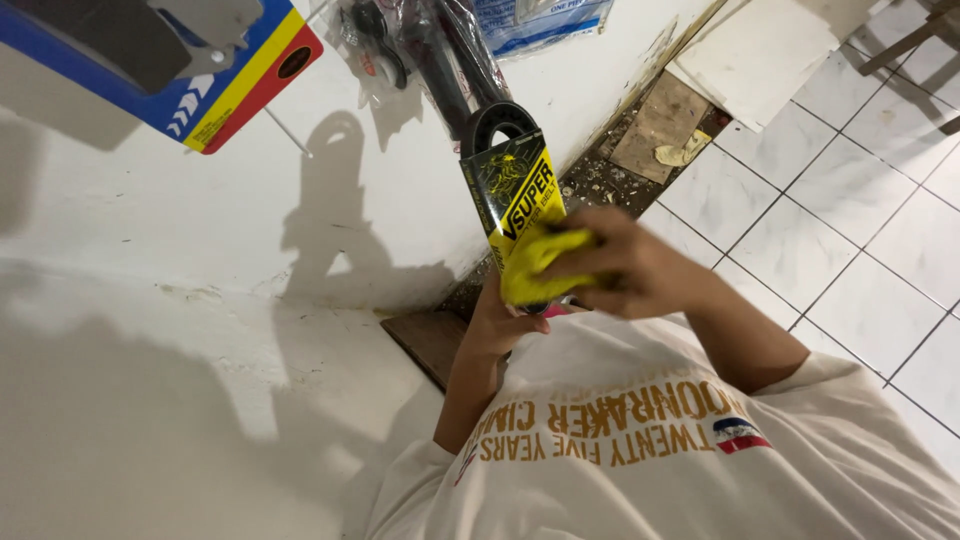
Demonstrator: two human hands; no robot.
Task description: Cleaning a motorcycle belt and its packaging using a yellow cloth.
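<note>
A black rubber belt in a black and yellow cardboard sleeve (516,185) is held upright in front of my chest. My left hand (497,322) grips its lower end from below. My right hand (628,268) presses a yellow cloth (535,262) against the lower part of the sleeve. The black loop of the belt (498,122) sticks out above the sleeve. The bottom of the belt is hidden by the cloth and my hands.
A white wall (180,300) fills the left side. On it hang a blue, yellow and red packaged item (225,85) and black parts in clear plastic bags (430,45). White floor tiles (850,230), a dirty strip with rubble (640,140) and loose boards (750,55) lie to the right.
</note>
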